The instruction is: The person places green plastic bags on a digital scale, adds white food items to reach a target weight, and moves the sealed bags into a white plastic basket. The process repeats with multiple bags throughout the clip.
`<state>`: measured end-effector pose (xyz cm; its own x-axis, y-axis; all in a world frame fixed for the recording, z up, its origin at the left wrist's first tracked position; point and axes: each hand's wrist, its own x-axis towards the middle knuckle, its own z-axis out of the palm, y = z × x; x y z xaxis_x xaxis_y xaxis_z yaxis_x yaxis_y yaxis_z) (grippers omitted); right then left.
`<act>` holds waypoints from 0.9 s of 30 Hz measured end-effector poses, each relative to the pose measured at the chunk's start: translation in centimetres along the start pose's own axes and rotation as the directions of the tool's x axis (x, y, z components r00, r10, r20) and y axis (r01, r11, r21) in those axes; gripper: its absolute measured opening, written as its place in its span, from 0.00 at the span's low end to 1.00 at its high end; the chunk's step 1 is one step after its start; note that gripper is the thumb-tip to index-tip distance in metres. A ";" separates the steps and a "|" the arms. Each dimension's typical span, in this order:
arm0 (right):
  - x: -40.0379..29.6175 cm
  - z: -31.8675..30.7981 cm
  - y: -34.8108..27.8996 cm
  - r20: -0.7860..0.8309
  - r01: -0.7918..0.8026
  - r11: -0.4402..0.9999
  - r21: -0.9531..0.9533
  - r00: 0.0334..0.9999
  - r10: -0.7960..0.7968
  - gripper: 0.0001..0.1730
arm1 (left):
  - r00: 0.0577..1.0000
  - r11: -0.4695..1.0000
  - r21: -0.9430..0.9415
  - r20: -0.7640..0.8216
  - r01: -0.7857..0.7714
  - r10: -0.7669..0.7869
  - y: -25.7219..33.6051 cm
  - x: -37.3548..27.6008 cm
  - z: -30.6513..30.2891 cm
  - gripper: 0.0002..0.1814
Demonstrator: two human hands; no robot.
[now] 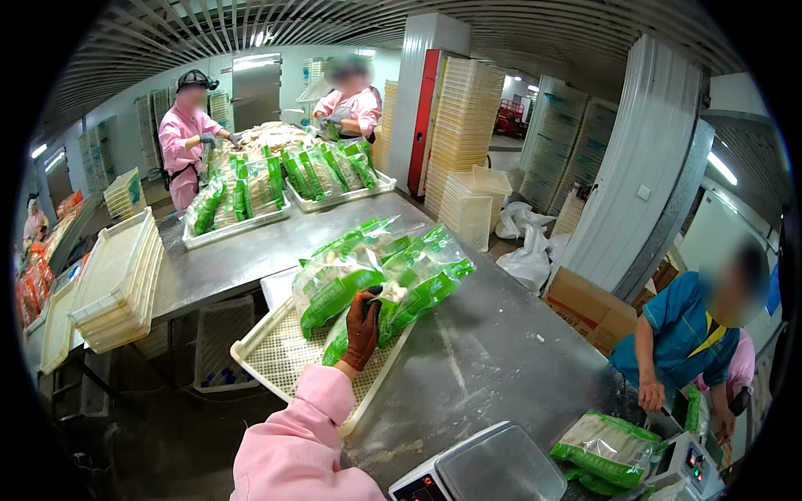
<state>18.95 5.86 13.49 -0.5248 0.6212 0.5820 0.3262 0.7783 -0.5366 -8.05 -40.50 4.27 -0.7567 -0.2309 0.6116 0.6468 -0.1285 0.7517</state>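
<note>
My left hand point(362, 329), in a brown glove and a pink sleeve, has its fingers curled on a green-and-clear plastic bag point(401, 294) of pale pieces. Several similar bags point(341, 275) lie heaped around it, partly over a cream perforated plastic tray point(276, 347). This tray sits at the edge of the metal table point(463, 351). My right hand is out of view. Nearest to me at the bottom stands a digital weighing scale point(501, 466) with a bare platform.
Two white trays point(241, 225) of upright filled bags stand beyond, near two people in pink. Stacked trays point(116, 282) rise at left. On the right, a person in blue point(683, 332) works beside filled bags point(604, 448) and another scale point(686, 466). A cardboard box point(589, 310) stands past the table.
</note>
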 end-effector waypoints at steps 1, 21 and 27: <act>-1.3 1.0 -2.3 0.082 0.036 0.993 0.108 0.996 -0.045 0.29 | 1.000 0.999 -0.039 0.001 0.001 -0.001 2.8 -0.1 -0.7 0.06; -28.2 -12.2 1.8 0.533 -0.520 0.816 0.253 0.778 0.331 0.17 | -0.246 0.849 -0.417 0.904 -0.324 0.350 19.5 -26.8 10.7 0.25; -35.4 -13.6 7.5 0.407 0.083 0.888 -0.453 0.905 0.123 0.27 | 0.402 0.895 -0.173 0.847 -0.412 0.348 18.7 -23.4 7.7 0.22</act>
<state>50.67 -9.10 -2.82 -0.7551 0.6204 0.2118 0.6018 0.7842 -0.1515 21.05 -30.07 5.95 -0.1594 0.6791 0.7165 0.9066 -0.1865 0.3784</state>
